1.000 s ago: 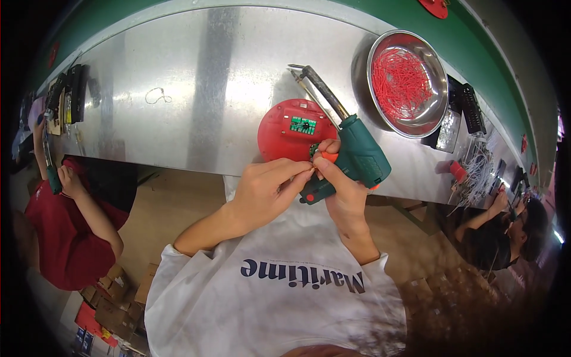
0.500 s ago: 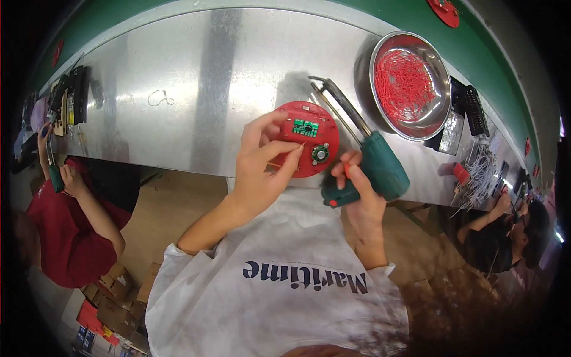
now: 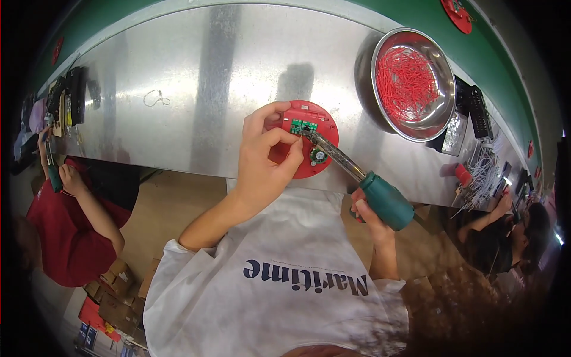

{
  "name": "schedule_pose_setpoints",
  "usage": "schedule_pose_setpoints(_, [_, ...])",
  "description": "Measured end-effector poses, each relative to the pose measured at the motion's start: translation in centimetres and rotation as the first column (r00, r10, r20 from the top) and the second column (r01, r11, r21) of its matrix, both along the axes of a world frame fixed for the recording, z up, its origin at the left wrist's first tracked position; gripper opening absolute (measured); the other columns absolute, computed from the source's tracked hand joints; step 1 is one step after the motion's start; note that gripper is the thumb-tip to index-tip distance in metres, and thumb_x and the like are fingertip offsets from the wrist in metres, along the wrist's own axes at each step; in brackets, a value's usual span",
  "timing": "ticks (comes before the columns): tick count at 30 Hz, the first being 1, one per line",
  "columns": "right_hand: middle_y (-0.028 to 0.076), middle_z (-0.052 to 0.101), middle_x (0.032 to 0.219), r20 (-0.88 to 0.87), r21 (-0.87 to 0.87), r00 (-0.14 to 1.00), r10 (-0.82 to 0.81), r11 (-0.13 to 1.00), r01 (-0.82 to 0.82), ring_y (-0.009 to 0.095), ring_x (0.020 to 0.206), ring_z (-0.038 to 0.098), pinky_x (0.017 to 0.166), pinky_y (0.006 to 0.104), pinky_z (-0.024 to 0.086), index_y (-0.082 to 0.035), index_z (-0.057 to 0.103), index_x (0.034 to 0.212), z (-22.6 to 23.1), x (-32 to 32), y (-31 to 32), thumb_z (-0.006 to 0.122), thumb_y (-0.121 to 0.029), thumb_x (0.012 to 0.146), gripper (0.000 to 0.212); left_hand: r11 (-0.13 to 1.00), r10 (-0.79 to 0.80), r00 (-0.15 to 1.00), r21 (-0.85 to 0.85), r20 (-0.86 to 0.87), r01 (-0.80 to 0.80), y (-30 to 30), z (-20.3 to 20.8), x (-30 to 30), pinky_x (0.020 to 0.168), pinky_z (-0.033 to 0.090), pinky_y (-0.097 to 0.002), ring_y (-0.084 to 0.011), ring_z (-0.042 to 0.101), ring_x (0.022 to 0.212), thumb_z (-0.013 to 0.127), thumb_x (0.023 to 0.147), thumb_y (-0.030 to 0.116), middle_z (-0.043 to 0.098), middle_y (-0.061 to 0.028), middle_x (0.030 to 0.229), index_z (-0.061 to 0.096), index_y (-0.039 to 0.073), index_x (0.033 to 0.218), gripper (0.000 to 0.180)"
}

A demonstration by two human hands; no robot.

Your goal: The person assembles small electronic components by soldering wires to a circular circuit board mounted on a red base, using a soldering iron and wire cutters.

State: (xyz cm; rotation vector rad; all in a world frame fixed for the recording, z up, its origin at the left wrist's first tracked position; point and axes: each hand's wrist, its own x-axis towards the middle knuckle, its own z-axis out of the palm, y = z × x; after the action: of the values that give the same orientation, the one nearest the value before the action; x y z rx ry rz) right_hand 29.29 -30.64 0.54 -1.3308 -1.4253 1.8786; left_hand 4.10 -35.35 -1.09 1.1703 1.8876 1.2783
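Red round disc [image 3: 321,128] with small green circuit board [image 3: 303,126] lies mid-frame on metal tabletop [image 3: 178,71]; left hand [image 3: 264,157] pinches at board, right hand [image 3: 370,211] wraps green-handled soldering iron [image 3: 363,178], tip on disc; steel bowl [image 3: 380,104] of red wires upper right

Left hand [image 3: 264,160] hides part of red disc [image 3: 306,140]; iron's tip (perhaps touching) unclear.

1. Only one view here: a fisheye cam on the person's head, staring pretty much straight down.
2. It's close in over the metal bench [image 3: 178,77], with the white shirt [image 3: 279,285] filling the bottom.
3. Edges bend hard, so seated people creep in at both sides.
4. No second view to overlap with.
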Motion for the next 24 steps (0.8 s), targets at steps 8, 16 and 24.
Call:
schedule_pose_setpoints(8, [0.009,0.066,0.081,0.063,0.078,0.996,0.062,0.995,-0.067,0.015,0.067,0.061,0.061,0.0273,0.049,0.004,0.067,0.097,-0.1,0.2,0.3,0.071,0.004,0.074,0.023,1.0,0.012,1.0,-0.005,-0.005,-0.012,0.1,0.0,0.0,0.095,0.043,-0.0374,-0.0275,0.049,0.112,0.07,0.075,0.001,0.053,-0.0108,0.128,0.063,0.003,0.076,0.007])
schedule_pose_setpoints(16, [0.01,0.059,0.069,0.148,0.321,0.987,0.063,0.941,-0.108,0.025,0.055,0.053,0.052,0.0313,0.042,0.001,0.065,0.082,0.4,-1.0,0.4,0.071,0.005,0.065,0.019,1.0,0.019,1.0,-0.018,0.019,-0.019,0.1,-0.1,0.0,0.095,0.042,-0.0371,-0.0267,0.048,0.111,0.07,0.075,0.002,0.053,-0.01,0.127,0.064,0.003,0.076,0.006])
schedule_pose_setpoints(24, [0.008,0.057,0.065,0.188,0.502,0.975,0.116,0.842,-0.197,0.025,0.053,0.052,0.048,0.0321,0.04,0.0,0.063,0.076,0.2,-1.5,0.7,0.072,0.005,0.063,0.017,0.999,0.035,0.999,-0.025,0.034,-0.034,0.2,-0.1,0.1,0.094,0.042,-0.0374,-0.027,0.048,0.111,0.07,0.074,0.002,0.054,-0.0101,0.126,0.064,0.003,0.075,0.006])
